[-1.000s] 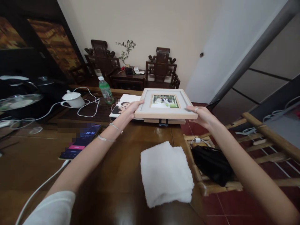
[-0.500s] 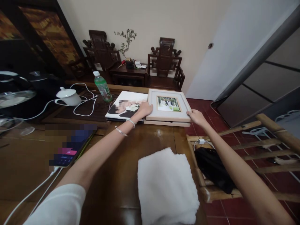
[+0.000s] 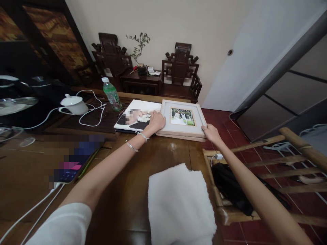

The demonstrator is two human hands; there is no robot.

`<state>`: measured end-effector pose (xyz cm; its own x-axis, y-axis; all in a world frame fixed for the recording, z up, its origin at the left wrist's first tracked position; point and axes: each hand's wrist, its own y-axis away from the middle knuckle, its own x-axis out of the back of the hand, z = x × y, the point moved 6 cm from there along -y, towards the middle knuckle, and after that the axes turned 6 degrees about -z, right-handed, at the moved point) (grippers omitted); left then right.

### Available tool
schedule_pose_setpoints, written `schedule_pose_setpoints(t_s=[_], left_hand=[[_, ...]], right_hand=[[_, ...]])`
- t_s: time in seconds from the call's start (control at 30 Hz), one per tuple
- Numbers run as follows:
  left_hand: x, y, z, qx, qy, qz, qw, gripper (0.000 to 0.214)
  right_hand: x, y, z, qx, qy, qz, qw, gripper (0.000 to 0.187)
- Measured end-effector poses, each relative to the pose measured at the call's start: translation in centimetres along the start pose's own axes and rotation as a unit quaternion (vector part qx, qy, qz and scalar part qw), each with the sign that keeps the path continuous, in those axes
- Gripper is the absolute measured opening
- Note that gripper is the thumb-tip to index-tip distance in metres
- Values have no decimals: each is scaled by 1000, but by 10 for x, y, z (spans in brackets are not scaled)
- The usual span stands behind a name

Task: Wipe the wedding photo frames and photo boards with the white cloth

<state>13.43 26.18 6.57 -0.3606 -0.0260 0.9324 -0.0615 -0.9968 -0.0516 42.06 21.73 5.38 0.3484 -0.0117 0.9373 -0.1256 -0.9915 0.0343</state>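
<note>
Pale wood borders the square picture frame (image 3: pixel 167 115), which lies on a second frame (image 3: pixel 178 136) toward the far side of the glossy bench (image 3: pixel 176 151); the fingers of the right hand (image 3: pixel 211 132) grasp its right edge. At its left edge, the left hand (image 3: pixel 157 120), finger closure undeterminable, partly covers a flat printed panel (image 3: pixel 135 105). Fleecy white cloth (image 3: pixel 180 206) lies nearer; a green bottle (image 3: pixel 112 95) and lidded cup (image 3: pixel 75 105) stand left.

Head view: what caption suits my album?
Both hands at opposite edges of a framed photo, a white cloth lying nearer.
</note>
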Motion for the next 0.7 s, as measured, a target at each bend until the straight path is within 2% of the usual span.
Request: schedule_pose_setpoints(t_s=[0.17,0.3,0.43,0.57,0.7], left_hand=[[2,9,-2,-7,-21,5,1000,49],[6,23,-5,-22,-22,0,1000,51],[8,39,-16,-24,5,-16,1000,49],[12,52,-32,-56,49,-11,997,44],[26,76,-57,-103,148,34,983,31]], right_hand=[[1,3,0,-1,-38,20,999,37],[9,20,-11,62,-57,87,993,53],[6,44,-20,109,-68,70,989,57],[9,83,-31,159,-69,113,978,57],[4,148,-56,269,-39,121,955,45]])
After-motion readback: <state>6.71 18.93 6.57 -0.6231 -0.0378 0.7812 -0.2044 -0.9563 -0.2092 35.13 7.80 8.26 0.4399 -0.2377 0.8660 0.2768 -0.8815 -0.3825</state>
